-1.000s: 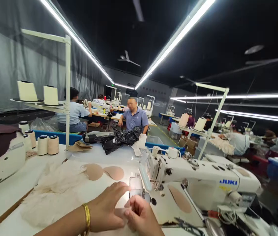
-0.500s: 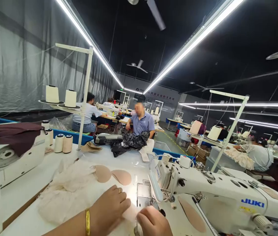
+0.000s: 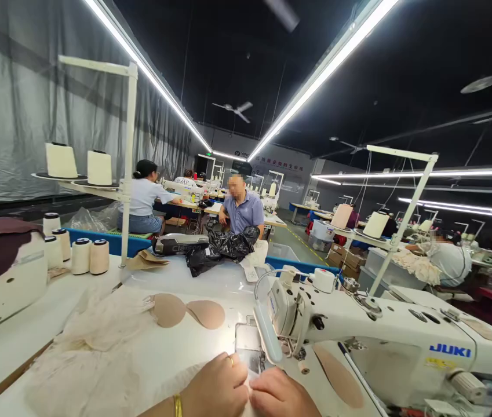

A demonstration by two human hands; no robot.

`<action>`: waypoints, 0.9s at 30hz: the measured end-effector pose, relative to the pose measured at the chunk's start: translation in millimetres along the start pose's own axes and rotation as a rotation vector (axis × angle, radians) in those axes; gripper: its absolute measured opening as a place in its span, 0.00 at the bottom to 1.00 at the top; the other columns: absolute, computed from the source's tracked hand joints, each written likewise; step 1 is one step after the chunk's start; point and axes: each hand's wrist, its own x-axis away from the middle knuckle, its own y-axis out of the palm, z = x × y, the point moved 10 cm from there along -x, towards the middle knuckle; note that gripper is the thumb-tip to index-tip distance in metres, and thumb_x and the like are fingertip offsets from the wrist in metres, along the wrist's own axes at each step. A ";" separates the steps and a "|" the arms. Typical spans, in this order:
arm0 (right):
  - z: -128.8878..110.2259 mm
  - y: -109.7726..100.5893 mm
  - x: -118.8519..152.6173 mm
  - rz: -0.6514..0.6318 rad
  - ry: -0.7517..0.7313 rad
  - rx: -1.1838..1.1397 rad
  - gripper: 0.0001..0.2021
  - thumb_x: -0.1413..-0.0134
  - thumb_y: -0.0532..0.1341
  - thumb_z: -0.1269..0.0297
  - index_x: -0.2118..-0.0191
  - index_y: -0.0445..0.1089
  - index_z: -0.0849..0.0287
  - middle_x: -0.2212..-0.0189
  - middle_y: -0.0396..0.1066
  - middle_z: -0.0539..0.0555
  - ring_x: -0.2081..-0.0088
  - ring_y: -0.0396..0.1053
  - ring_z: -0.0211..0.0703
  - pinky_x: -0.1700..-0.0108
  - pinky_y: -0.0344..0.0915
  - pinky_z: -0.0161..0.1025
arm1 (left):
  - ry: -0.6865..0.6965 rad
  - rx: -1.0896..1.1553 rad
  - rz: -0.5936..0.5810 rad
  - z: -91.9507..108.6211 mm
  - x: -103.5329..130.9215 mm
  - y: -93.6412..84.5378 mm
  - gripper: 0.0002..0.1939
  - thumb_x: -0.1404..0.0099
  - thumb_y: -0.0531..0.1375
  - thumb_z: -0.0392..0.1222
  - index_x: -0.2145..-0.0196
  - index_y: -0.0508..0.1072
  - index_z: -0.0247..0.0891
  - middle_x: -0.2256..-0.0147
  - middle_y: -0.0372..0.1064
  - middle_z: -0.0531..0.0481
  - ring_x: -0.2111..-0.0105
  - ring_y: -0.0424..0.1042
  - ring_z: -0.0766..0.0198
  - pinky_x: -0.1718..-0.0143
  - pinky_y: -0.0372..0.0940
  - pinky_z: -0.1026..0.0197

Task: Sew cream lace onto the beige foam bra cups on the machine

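My left hand (image 3: 219, 382), with a gold ring and bangle, is closed on a thin pale fabric piece (image 3: 250, 405) just in front of the sewing machine's presser foot. Close beside it, my right hand (image 3: 284, 395) also has its fingers closed on the fabric, most of which my hands hide. The white JUKI sewing machine (image 3: 359, 315) stands to the right, its needle area lit. Two beige bra cups (image 3: 168, 311) lie beyond my left hand, next to a heap of sheer cream fabric (image 3: 93, 347). Another beige cup (image 3: 339, 373) rests under the machine arm.
Thread cones (image 3: 81, 256) stand at the left near a thread stand (image 3: 129, 162). A black plastic bag (image 3: 222, 249) and brown paper (image 3: 146, 260) lie at the table's far side. A co-worker (image 3: 242, 211) in a blue shirt sits beyond; others work at machines further back.
My hands have come closer together, with the left shifting right and both lower in view. The camera view has turned slightly, moving the surroundings leftward.
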 end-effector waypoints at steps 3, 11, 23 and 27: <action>-12.3 -26.6 -4.5 -0.006 0.026 -0.009 0.12 0.38 0.56 0.78 0.57 0.71 0.53 0.58 0.77 0.51 0.59 0.70 0.44 0.59 0.66 0.36 | -0.002 0.117 -0.089 1.8 1.5 -12.8 0.13 0.39 0.67 0.33 0.74 0.67 0.40 0.71 0.69 0.52 0.71 0.69 0.56 0.70 0.60 0.53; -5.5 -42.5 -5.1 -0.091 0.155 -0.093 0.19 0.44 0.56 0.84 0.55 0.73 0.53 0.61 0.73 0.51 0.60 0.63 0.44 0.62 0.61 0.37 | -0.112 0.255 -0.202 -10.4 0.9 -4.8 0.07 0.32 0.59 0.30 0.68 0.69 0.38 0.66 0.69 0.47 0.67 0.68 0.54 0.66 0.62 0.54; -1.9 -34.2 -6.6 -0.091 0.230 -0.080 0.19 0.43 0.57 0.84 0.54 0.70 0.53 0.61 0.70 0.52 0.60 0.62 0.45 0.62 0.60 0.37 | -0.173 0.214 -0.135 -16.9 0.1 -14.6 0.10 0.31 0.54 0.30 0.71 0.67 0.38 0.70 0.63 0.48 0.70 0.61 0.55 0.70 0.56 0.56; -2.8 -29.9 -7.2 -0.120 0.270 -0.048 0.15 0.47 0.57 0.85 0.63 0.67 0.55 0.65 0.67 0.51 0.61 0.61 0.45 0.64 0.57 0.36 | -0.174 0.303 -0.076 -14.1 1.9 -13.2 0.09 0.32 0.54 0.29 0.68 0.68 0.38 0.68 0.63 0.47 0.69 0.61 0.56 0.70 0.56 0.57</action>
